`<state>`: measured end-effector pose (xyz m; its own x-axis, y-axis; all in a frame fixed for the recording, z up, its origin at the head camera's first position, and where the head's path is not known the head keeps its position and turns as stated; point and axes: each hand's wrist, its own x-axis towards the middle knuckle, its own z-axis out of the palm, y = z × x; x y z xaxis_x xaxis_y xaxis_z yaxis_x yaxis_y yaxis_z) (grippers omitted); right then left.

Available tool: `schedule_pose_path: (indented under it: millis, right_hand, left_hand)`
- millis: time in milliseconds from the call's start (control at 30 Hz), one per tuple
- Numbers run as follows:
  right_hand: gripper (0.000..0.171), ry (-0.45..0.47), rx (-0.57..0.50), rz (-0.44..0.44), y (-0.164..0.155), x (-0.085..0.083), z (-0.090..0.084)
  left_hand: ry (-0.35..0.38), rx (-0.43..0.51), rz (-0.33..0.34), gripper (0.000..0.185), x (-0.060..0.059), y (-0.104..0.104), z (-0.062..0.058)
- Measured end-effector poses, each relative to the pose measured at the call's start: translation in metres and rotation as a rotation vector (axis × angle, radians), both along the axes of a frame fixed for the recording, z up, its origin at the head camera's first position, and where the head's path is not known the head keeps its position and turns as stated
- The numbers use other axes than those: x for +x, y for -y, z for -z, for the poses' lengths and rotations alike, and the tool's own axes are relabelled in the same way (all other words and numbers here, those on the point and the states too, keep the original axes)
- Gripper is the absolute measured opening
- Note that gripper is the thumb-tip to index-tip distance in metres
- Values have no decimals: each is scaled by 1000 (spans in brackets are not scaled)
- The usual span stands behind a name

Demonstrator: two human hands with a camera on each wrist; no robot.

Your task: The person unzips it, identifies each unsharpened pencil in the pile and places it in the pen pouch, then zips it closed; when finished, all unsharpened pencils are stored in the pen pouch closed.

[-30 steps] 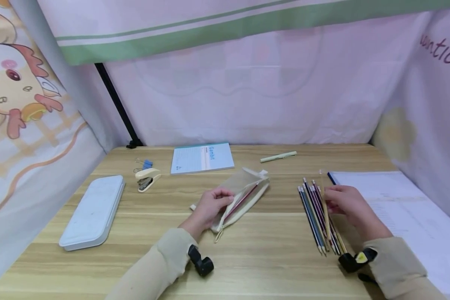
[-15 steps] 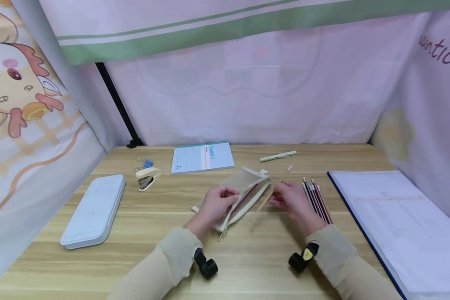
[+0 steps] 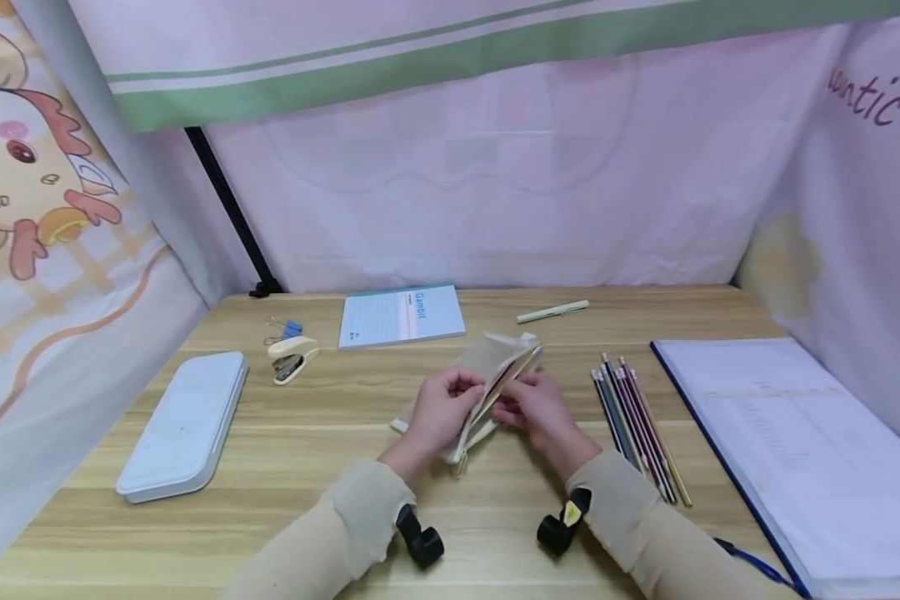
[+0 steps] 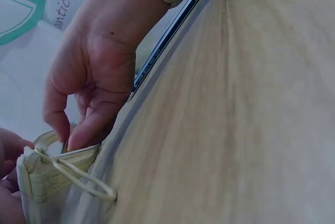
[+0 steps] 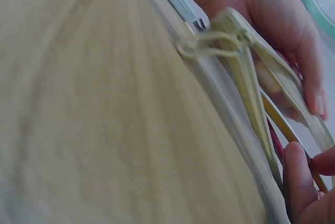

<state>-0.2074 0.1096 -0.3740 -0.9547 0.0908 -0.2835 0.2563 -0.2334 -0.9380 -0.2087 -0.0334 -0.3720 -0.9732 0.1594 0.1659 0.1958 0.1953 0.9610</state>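
1. Nearest the viewer, two beige sleeves reach in over the wooden surface [image 3: 495, 517], each wrist carrying a small black camera.
2. The left hand [image 3: 441, 410] curls its fingers around the upper edge of a cream pencil pouch [image 3: 487, 379], a closed grip holding the zip mouth open; the pouch lies at the middle of the surface, its cord pull loop hanging at the near end.
3. The right hand [image 3: 537, 408] pinches a tan pencil [image 3: 512, 375] between thumb and fingertips, a closed grip, with the pencil lying along the open mouth; the right wrist view shows its shaft running inside between the pouch's two edges.
4. Just right of the hands, a row of coloured pencils [image 3: 633, 425] lies side by side, clear of the pouch.
5. Further right, a large white sheet on a dark-edged folder [image 3: 787, 450] covers that side.
6. At the left, a pale blue case [image 3: 183, 423] lies flat, well apart from the hands.
7. Behind it sit a cream stapler [image 3: 292, 358] and blue binder clips [image 3: 288, 328].
8. Farthest back lie a notebook [image 3: 401, 315] and a pale green pen [image 3: 552, 312], before the fabric wall.
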Motion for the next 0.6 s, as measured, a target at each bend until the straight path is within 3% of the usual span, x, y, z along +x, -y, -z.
schedule_pose_path:
  millis: [267,600]
  right_hand:
    - [22,33,29,-97,-2,2,4]
    - [33,-8,197,-160,-52,12,-10]
  left_hand:
    - [18,106,-20,12,2,-4,0]
    - [34,138,-50,12,3,-5,2]
